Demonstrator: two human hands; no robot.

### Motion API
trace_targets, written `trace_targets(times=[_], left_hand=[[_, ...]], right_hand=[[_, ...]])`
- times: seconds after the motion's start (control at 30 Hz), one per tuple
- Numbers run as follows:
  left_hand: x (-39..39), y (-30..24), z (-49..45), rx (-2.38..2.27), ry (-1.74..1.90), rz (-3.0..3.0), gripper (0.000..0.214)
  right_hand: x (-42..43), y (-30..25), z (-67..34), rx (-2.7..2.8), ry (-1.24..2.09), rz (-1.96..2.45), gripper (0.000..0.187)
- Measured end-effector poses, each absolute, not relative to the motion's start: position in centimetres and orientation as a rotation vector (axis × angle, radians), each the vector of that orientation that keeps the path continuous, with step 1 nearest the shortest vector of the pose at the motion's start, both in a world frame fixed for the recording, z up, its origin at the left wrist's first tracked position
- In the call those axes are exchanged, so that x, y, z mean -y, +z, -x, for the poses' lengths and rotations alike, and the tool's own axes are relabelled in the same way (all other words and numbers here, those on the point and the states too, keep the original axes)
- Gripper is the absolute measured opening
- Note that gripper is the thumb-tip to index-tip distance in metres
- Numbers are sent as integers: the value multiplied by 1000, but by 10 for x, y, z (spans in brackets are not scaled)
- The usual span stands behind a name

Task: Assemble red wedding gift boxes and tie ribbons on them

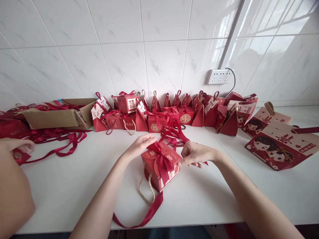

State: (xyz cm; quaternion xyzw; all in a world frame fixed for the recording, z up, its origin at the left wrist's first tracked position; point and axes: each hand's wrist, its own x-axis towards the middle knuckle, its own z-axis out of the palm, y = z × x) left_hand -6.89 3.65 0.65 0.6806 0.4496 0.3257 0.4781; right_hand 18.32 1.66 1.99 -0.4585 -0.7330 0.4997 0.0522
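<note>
A small red gift box [159,174] with gold print and a cream rope handle stands on the white table [64,189] in front of me. A red ribbon bow [163,156] sits on its top, and a long ribbon tail trails off the table's near edge. My left hand [139,146] pinches the bow's left loop at the box's top left corner. My right hand [195,154] pinches the ribbon at the box's right side. Both hands have their fingers closed on ribbon.
Several finished red gift boxes [156,121] line the tiled wall. A cardboard box [57,116] and loose red ribbons [50,136] lie at the left. Another person's hand [16,146] rests at the far left. Printed paper bags [281,144] lie at the right, below a wall socket [218,76].
</note>
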Motion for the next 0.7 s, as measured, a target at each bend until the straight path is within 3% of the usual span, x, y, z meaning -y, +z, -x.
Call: trace_targets(times=[0.17, 0.47, 0.7], left_hand=[[-40, 4, 72, -1172, 895, -1580, 47], [-37, 4, 68, -1107, 846, -1635, 46], [-39, 2, 65, -1091, 881, -1678, 50]], right_hand=[[-23, 11, -181, 1877, 1062, 1396, 53], [-20, 18, -181, 1870, 1269, 1240, 45], [-29, 8, -180, 1721, 1120, 1312, 41]])
